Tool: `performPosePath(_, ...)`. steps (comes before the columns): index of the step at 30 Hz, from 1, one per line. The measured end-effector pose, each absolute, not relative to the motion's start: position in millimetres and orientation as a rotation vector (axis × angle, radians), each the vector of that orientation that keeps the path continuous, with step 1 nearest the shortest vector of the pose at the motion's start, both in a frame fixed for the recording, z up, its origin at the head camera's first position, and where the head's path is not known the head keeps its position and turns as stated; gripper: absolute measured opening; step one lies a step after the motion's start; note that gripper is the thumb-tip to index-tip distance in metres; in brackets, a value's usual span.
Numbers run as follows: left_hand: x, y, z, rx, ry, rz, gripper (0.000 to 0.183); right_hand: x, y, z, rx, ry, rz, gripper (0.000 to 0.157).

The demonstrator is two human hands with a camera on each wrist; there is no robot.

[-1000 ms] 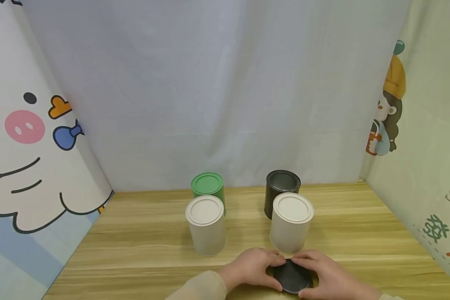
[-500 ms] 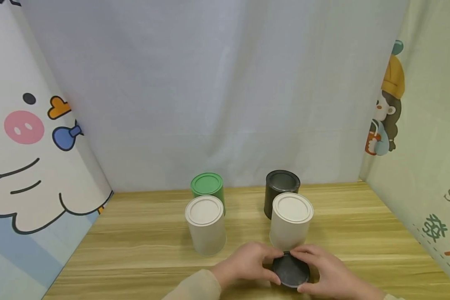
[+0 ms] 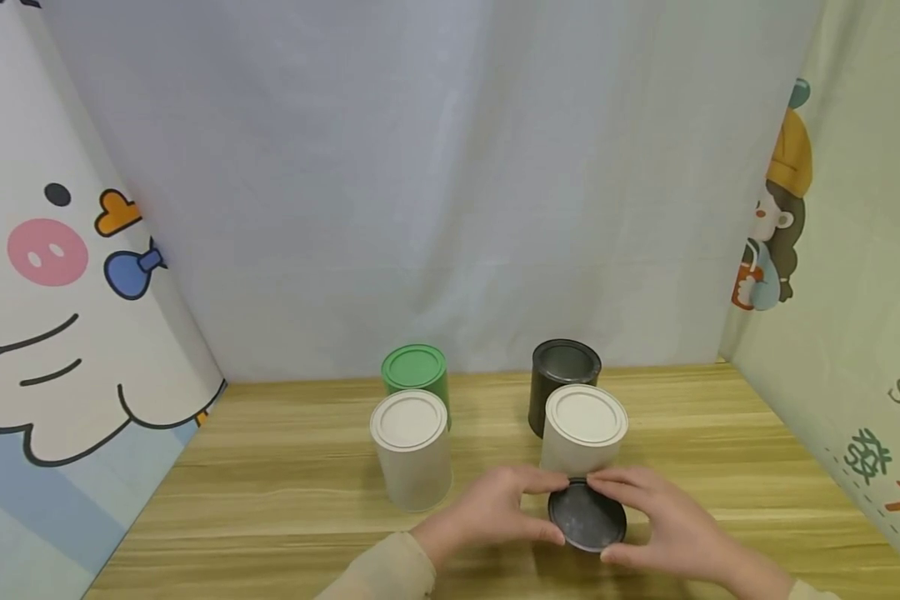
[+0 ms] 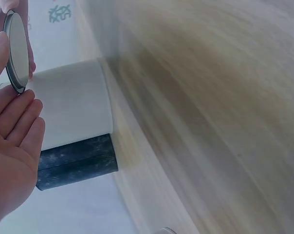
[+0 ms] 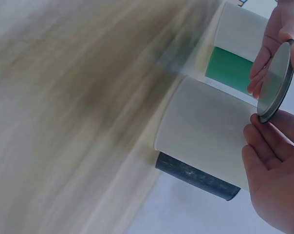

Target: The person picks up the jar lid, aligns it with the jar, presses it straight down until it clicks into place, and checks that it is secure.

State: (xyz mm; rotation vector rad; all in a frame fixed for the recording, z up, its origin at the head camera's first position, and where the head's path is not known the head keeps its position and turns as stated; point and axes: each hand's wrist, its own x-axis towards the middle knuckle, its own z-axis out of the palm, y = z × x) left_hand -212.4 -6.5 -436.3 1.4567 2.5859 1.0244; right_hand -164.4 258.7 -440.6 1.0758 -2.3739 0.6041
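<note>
A round black lid is held off the table between both hands in the head view. My left hand pinches its left rim between thumb and fingers. On the opposite rim my right hand pinches it the same way. Both wrist views show the pale underside of the lid facing down, with the tabletop below it. Just beyond the lid stands a white can, its lower part hidden by the lid and fingers. Behind that, a black can appears to have an uncovered, hollow top.
A second white can with its lid on stands to the left. Behind it is a green can, also lidded. All stand on a wooden table, with a pale cloth hanging along its back edge.
Both hands have raised the black lid and carried it slightly forward, toward the right white can. Its near side has come off the tabletop. The cans have not moved.
</note>
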Motion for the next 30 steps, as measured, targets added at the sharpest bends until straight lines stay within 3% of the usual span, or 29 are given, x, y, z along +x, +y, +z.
performPosePath(30, -215.8, -2.6, -399.5, 1.642, 2.575, 1.463, 0.061, -173.0, 264.3, -391.3, 1.108, -2.240, 0.643, 0.075)
